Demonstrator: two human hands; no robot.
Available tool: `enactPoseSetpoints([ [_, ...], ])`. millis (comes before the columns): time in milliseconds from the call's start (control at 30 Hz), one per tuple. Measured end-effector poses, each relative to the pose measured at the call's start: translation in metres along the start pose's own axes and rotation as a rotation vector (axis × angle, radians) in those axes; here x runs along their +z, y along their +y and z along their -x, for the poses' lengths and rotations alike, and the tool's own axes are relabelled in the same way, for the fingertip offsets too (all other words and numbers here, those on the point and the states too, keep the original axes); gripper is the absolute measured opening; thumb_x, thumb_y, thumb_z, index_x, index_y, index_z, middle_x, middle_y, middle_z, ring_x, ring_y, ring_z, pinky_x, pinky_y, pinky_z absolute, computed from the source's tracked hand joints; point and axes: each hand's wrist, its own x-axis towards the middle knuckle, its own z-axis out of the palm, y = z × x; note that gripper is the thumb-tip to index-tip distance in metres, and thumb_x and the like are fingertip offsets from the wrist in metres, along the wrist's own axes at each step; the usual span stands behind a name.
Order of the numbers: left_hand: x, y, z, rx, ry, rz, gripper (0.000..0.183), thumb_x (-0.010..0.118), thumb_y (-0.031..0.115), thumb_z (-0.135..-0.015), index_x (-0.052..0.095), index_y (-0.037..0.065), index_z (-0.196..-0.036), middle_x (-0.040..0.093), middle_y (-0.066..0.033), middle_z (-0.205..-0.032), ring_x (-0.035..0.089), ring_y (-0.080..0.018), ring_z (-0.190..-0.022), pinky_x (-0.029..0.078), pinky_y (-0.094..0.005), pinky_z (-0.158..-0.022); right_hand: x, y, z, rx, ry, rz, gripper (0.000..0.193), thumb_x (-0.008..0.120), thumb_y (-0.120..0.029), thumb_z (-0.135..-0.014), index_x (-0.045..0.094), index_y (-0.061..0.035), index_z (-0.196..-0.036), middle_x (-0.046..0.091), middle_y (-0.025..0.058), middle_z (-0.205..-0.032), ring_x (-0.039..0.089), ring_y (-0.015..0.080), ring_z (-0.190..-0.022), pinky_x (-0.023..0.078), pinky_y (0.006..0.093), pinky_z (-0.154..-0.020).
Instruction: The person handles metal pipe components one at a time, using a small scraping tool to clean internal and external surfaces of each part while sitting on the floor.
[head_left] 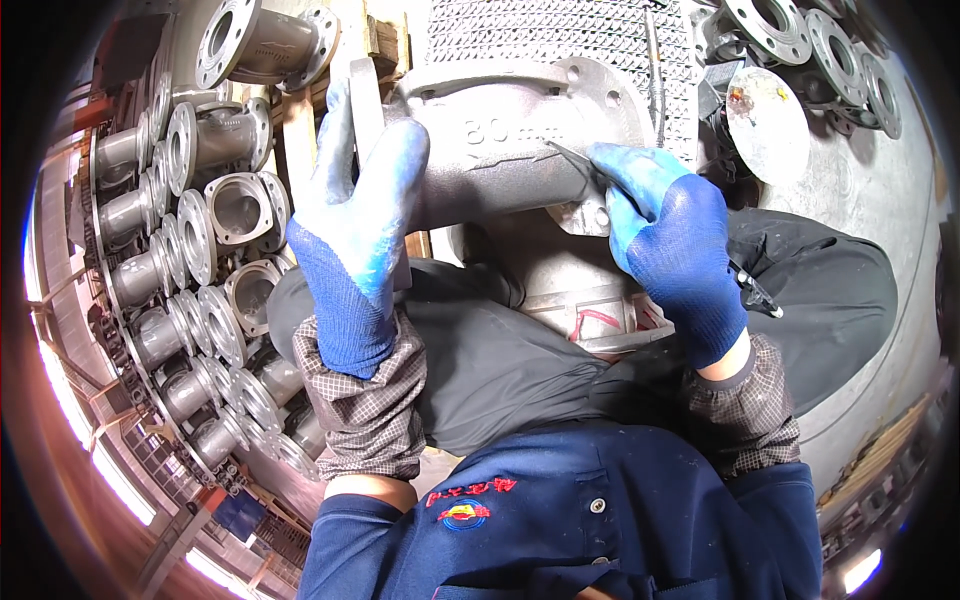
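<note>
A grey cast-metal valve body with flanged ends and raised lettering lies across in front of me, above my lap. My left hand, in a blue coated glove, grips its left flange, with the thumb on the near side and the fingers on the outer side. A slim, dark, pen-like tool is pinched in my gloved right hand. Its pointed tip meets or hovers just over the casting's surface by the raised marks. The tool's back end sticks out below that hand. Contact at the tip is hard to tell.
Many similar flanged castings stand in rows on my left. More flanged parts sit at the far right. Beyond the casting is a ridged metal mesh surface with a dark cable. A white round disc stands right of it. Another casting with red marks lies between my legs.
</note>
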Motion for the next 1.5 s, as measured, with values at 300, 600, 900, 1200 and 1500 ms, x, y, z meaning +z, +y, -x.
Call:
enactPoseSetpoints([
  [300, -0.002, -0.002, -0.002, 0.078, -0.014, -0.143, 0.061, 0.071, 0.018, -0.082, 0.047, -0.001, -0.134, 0.057, -0.0111, -0.126, 0.054, -0.0097, -0.099, 0.045, -0.0226, -0.085, -0.005, 0.002, -0.001, -0.013, 0.028, -0.043, 0.026, 0.056, 0.003, -0.076, 0.068, -0.0009, -0.099, 0.068, 0.0169, -0.092, 0.066, 0.0295, -0.083, 0.052, 0.0339, -0.077],
  [600, -0.012, -0.016, -0.008, 0.418, -0.074, -0.408, 0.061, 0.072, 0.018, -0.081, 0.047, -0.002, -0.134, 0.058, -0.0126, -0.124, 0.055, -0.0113, -0.098, 0.045, -0.0230, -0.084, -0.010, 0.008, -0.005, 0.079, 0.183, -0.241, 0.022, 0.058, -0.001, -0.080, 0.067, -0.0027, -0.100, 0.067, 0.0193, -0.089, 0.067, 0.0314, -0.083, 0.053, 0.0341, -0.075],
  [900, -0.008, -0.015, -0.005, 0.343, -0.037, -0.325, 0.043, 0.054, -0.003, -0.083, 0.056, 0.003, -0.125, 0.054, -0.0267, -0.127, 0.056, -0.0387, -0.115, 0.046, -0.0395, -0.094, -0.021, 0.006, -0.004, 0.234, 0.326, -0.515, 0.024, 0.055, 0.000, -0.090, 0.061, 0.0033, -0.112, 0.066, 0.0124, -0.096, 0.064, 0.0140, -0.079, 0.051, 0.0251, -0.075],
  [1200, 0.004, -0.015, 0.000, 0.239, -0.080, -0.034, 0.076, 0.072, 0.027, -0.083, 0.036, -0.013, -0.135, 0.053, -0.0217, -0.128, 0.054, -0.0147, -0.106, 0.043, -0.0251, -0.091, -0.039, 0.002, -0.001, 0.403, 0.370, -0.805, 0.026, 0.053, -0.012, -0.094, 0.059, 0.0024, -0.115, 0.067, 0.0080, -0.090, 0.044, 0.0017, -0.053, 0.035, 0.0153, -0.048],
  [1500, 0.008, -0.037, -0.002, 0.529, -0.064, -0.266, 0.035, 0.041, 0.008, -0.095, 0.053, -0.001, -0.127, 0.057, -0.0227, -0.120, 0.058, -0.0339, -0.111, 0.035, -0.0391, -0.106, 0.017, -0.028, -0.003, -0.300, 0.279, -0.185, 0.036, 0.062, -0.011, -0.085, 0.058, -0.0040, -0.121, 0.069, 0.0127, -0.090, 0.063, 0.0188, -0.064, 0.049, 0.0296, -0.057],
])
